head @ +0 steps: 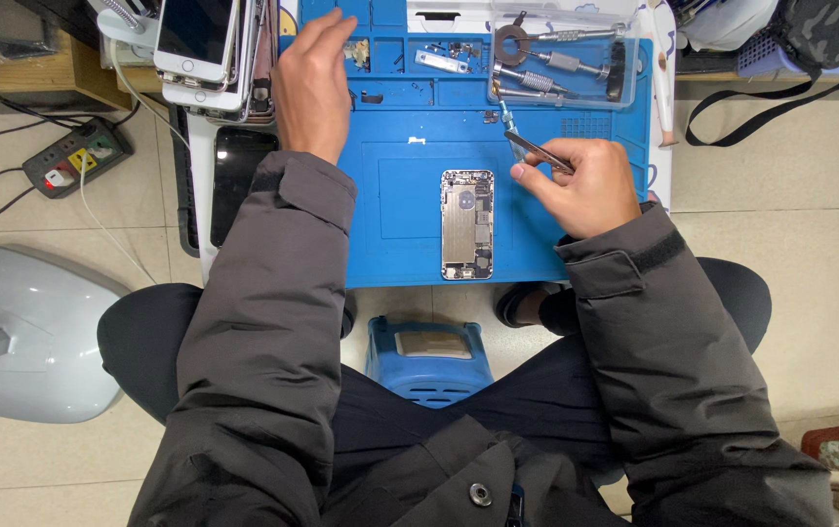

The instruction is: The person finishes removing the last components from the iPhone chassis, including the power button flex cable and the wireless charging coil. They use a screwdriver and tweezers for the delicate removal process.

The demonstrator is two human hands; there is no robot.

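An opened phone body [467, 224] lies face down in the middle of a blue work mat [410, 244], its inner metal parts showing. My right hand [585, 185] is just right of it and grips a pair of metal tweezers [535, 149] together with a thin blue-tipped tool [507, 119], tips pointing up-left. My left hand [314, 83] reaches to the mat's upper left compartments, fingers curled down onto a small tray slot with little parts [359, 54]; what the fingertips touch is hidden.
A clear plastic box of screwdrivers [561, 63] sits at the mat's top right. Stacked phones [207, 49] and a dark screen [236, 176] lie left of the mat. A power strip [78, 156] is on the floor at left, a blue stool [429, 361] between my legs.
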